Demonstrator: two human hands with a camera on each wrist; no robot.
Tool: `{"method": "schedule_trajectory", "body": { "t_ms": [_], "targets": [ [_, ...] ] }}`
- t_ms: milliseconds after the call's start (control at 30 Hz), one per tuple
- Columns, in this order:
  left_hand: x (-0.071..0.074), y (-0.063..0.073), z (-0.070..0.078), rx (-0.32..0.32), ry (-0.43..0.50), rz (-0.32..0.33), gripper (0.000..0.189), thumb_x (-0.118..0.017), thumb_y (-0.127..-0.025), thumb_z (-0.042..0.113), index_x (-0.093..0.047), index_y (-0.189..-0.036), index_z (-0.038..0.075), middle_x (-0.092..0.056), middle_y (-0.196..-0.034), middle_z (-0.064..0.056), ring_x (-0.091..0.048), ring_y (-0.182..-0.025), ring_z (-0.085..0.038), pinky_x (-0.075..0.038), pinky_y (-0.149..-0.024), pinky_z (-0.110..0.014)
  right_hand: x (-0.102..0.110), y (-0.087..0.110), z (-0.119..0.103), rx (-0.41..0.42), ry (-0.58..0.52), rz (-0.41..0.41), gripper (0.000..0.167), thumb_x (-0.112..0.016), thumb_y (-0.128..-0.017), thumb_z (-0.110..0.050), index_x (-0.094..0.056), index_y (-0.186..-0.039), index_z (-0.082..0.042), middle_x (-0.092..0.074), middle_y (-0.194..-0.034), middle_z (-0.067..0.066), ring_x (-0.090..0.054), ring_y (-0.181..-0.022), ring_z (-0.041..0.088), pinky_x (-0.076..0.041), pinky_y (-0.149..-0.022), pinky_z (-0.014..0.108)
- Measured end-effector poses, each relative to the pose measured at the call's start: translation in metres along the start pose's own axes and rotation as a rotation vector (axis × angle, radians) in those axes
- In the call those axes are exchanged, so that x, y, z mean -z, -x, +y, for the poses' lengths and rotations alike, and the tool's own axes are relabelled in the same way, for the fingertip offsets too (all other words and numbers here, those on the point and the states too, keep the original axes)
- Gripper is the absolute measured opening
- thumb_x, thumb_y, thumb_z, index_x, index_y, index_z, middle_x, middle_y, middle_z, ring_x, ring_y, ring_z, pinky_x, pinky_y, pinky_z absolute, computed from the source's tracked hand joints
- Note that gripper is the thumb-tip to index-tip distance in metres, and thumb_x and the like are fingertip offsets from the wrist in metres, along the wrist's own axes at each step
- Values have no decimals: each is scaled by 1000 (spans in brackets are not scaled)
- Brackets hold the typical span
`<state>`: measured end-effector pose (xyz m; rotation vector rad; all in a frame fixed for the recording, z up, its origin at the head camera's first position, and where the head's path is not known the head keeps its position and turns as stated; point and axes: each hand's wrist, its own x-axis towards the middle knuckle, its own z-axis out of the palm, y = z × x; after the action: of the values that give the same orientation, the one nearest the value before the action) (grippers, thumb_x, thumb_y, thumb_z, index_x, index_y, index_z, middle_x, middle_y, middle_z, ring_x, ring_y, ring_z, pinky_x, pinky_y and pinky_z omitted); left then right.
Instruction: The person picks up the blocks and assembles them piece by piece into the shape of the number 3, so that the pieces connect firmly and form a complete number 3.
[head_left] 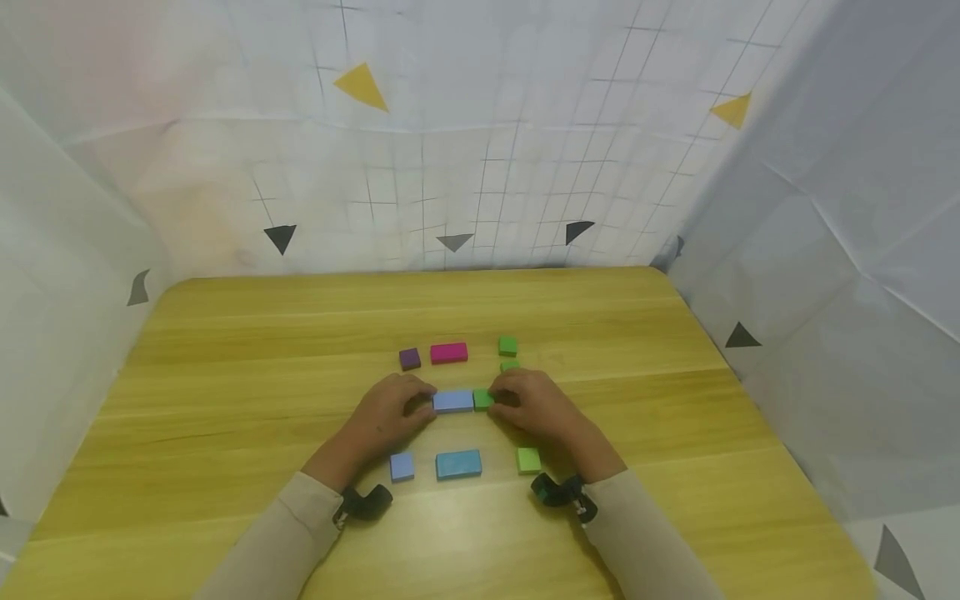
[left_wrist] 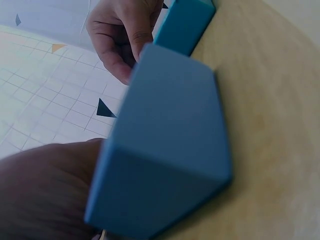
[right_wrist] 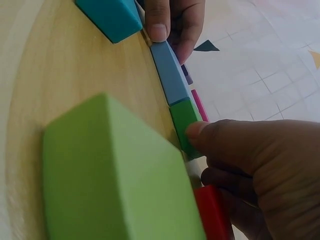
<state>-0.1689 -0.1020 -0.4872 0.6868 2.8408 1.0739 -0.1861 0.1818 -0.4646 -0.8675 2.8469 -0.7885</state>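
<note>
The light-blue rectangular block (head_left: 453, 402) lies on the wooden table (head_left: 225, 333), the left hand (head_left: 390, 412) pinching its left end and the right hand (head_left: 536, 404) pinching a green block (head_left: 482, 401) against its right. Farther right of it, the right wrist view reveals a red block (right_wrist: 212, 212) that the right hand hides from the head view; behind it lie purple (head_left: 409, 359), magenta (head_left: 448, 354) and two bright-green blocks (head_left: 507, 346), before it periwinkle (head_left: 402, 467), teal (head_left: 458, 465) and lime ones (head_left: 528, 461).
</note>
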Motion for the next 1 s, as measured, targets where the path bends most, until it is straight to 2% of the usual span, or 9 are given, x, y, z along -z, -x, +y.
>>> {"method": "schedule_trajectory", "body": {
  "t_ms": [1000],
  "targets": [
    [-3,-2,-5,-16,-10,25,32,-73,-91,34,-70,-119,20,-68,-117,7,-58,-110,-13,-48,-99,-38,-2,-3,1,26,-7,4,14,-76,-89,-22,-74,-101,-15,-67,-97,-8,-60,-90,8,-54,-86,30]
  ]
}}
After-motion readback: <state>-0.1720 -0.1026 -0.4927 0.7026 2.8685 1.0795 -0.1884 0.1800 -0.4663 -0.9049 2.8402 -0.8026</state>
